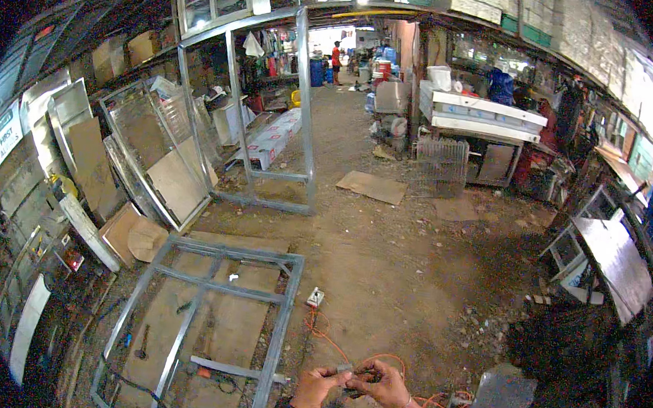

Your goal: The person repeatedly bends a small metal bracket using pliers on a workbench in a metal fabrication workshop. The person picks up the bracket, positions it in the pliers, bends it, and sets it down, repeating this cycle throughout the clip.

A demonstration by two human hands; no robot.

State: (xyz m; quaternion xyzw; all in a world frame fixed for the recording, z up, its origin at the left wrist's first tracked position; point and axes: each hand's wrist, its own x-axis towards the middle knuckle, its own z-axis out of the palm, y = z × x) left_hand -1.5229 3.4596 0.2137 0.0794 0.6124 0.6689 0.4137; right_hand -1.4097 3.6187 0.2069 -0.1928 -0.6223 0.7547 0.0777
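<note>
My left hand (pixel 315 388) and my right hand (pixel 384 386) are close together at the lower middle, fingers closed. A small grey piece (pixel 344 367) shows at my left fingertips. A dark bit lies by my right fingers, too small to name. An orange cord (pixel 328 338) runs from a white socket box (pixel 315 297) on the ground towards my hands, and more of it curves past my right hand. To the left, a grey metal frame (pixel 276 338) of welded-looking bars lies on the ground. A loose metal bar (pixel 240 370) rests across its lower part.
A second metal frame (pixel 308 118) stands upright farther off. Glass panels and boards (pixel 146 155) lean along the left side. Flattened cardboard (pixel 371 187) lies on the dirt floor. A white workbench (pixel 487 115) stands far right, and a metal sheet (pixel 615 261) nearer. A person in red (pixel 336 60) stands far back.
</note>
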